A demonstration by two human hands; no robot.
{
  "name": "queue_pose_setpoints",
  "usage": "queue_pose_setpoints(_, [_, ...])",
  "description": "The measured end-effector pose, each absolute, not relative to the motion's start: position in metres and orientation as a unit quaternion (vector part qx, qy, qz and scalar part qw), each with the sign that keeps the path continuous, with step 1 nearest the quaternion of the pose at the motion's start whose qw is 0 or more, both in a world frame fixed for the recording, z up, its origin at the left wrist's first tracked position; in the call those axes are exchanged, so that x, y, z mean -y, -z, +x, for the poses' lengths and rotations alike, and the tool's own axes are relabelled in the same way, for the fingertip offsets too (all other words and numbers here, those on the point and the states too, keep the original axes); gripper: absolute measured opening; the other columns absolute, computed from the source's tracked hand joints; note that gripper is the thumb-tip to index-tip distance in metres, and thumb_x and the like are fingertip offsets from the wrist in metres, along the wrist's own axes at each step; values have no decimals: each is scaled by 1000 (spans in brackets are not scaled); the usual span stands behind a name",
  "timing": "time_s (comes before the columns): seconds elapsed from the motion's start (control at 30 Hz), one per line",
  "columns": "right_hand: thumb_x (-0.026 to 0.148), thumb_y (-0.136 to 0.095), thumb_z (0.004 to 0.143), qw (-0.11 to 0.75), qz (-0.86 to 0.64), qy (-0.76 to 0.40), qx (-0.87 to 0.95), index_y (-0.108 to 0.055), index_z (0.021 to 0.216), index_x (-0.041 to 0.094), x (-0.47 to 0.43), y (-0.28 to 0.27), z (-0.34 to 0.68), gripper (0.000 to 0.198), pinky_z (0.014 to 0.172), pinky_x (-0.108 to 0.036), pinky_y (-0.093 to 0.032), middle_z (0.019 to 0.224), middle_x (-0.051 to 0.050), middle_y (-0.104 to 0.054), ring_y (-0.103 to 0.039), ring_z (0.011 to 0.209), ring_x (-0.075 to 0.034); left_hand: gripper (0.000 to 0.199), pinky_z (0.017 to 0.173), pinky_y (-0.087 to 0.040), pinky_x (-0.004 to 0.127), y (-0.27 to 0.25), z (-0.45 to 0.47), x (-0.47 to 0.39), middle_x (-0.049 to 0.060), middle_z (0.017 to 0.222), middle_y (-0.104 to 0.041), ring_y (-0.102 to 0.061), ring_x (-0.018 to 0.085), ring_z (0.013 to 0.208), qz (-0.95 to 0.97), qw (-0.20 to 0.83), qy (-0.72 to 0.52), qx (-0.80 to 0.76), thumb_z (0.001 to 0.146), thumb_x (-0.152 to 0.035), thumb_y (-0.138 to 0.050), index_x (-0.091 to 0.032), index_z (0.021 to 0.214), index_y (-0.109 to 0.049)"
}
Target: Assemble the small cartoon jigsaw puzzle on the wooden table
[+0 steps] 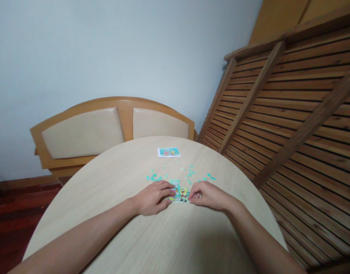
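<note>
A partly assembled jigsaw puzzle (177, 192) with cartoon figures lies on the round table between my hands. My left hand (155, 197) rests with fingers stretched over the puzzle's left side, covering part of it. At the right edge of the puzzle, my right hand (202, 195) has its thumb and fingertips pinched together; whatever is between them is too small to make out. Loose teal puzzle pieces (154, 177) are scattered beyond my left hand. More loose pieces (190, 172) lie beyond the puzzle toward the right.
A picture card (169, 152) with a similar cartoon scene lies toward the far side of the pale wooden table (129, 243). Behind the table stands a padded headboard (86, 133) against the wall. A slatted wooden frame (294, 114) leans along the right.
</note>
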State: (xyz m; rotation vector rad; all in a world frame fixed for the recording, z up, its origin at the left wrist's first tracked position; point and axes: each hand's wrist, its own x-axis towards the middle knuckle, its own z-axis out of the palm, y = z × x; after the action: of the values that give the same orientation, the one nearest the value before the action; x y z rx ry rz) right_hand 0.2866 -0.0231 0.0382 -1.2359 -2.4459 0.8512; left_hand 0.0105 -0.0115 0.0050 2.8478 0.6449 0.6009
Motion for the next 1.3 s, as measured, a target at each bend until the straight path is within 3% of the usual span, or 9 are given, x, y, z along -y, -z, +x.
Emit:
queue_pose_setpoints(0.1, [30,-62,85,168,-457,-253,836,-77,95,18,16,-34,297,22,73,-29,-49,87,-7,-74,-65,79,-20,31,105,-44,42,-6,11,12,12,131,-60,-56,26,120,955,90,-199,-202,96,-25,-51,-20,125,-61])
queue_pose_setpoints(0.17, [36,-60,88,217,-486,-169,830,-73,110,18,9,-28,309,31,92,-36,-47,110,-12,-72,-64,102,-25,29,104,-44,41,-8,11,12,11,129,-61,-57,26,119,957,100,-198,-188,96,-25,-51,-21,123,-62])
queue_pose_setpoints(0.27, [56,-67,80,191,-576,-64,792,-48,146,21,0,-14,330,77,113,-49,-31,151,-15,-45,-38,139,-35,27,103,-44,40,-10,10,11,11,127,-62,-57,25,118,960,106,-194,-171,97,-26,-50,-21,120,-63])
queue_pose_setpoints(0.33, [69,-67,73,128,-637,-65,757,-27,157,20,-5,-4,339,106,118,-52,-22,163,-16,-22,-18,149,-39,27,102,-44,40,-11,10,11,11,126,-63,-57,25,117,961,105,-193,-165,96,-26,-51,-21,119,-64])
queue_pose_setpoints(0.4, [79,-60,72,71,-669,-90,734,-14,160,20,-8,4,342,115,119,-54,-18,166,-16,-11,-8,151,-41,26,101,-44,40,-11,9,12,11,125,-63,-58,25,116,962,106,-194,-161,96,-26,-52,-21,119,-64])
queue_pose_setpoints(0.6, [86,-37,80,29,-660,-105,743,-11,160,23,-15,12,325,105,121,-55,-9,166,-14,-7,-3,152,-36,27,100,-45,39,-12,10,13,11,122,-64,-59,25,113,961,113,-200,-153,95,-28,-53,-22,119,-64])
queue_pose_setpoints(0.97, [82,-34,86,50,-639,-89,763,-11,160,22,-50,9,303,98,121,-53,-11,166,-14,-13,-11,152,-34,24,99,-46,36,-16,11,14,10,121,-66,-61,23,111,962,122,-204,-135,96,-27,-51,-22,115,-65])
queue_pose_setpoints(1.17, [73,-37,91,121,-579,-49,805,-36,153,21,-72,-6,280,81,118,-56,-16,160,-13,-34,-28,146,-34,25,90,-50,35,-13,8,5,7,98,-70,-65,21,95,938,103,-248,-220,91,-14,-45,-19,106,-63])
queue_pose_setpoints(1.3, [66,-34,96,102,-566,-64,816,-45,148,22,-86,-10,252,69,117,-56,-19,158,-9,-39,-30,145,-35,29,87,-51,35,-11,2,-4,7,95,-70,-64,21,91,928,95,-259,-251,86,-10,-44,-19,105,-64])
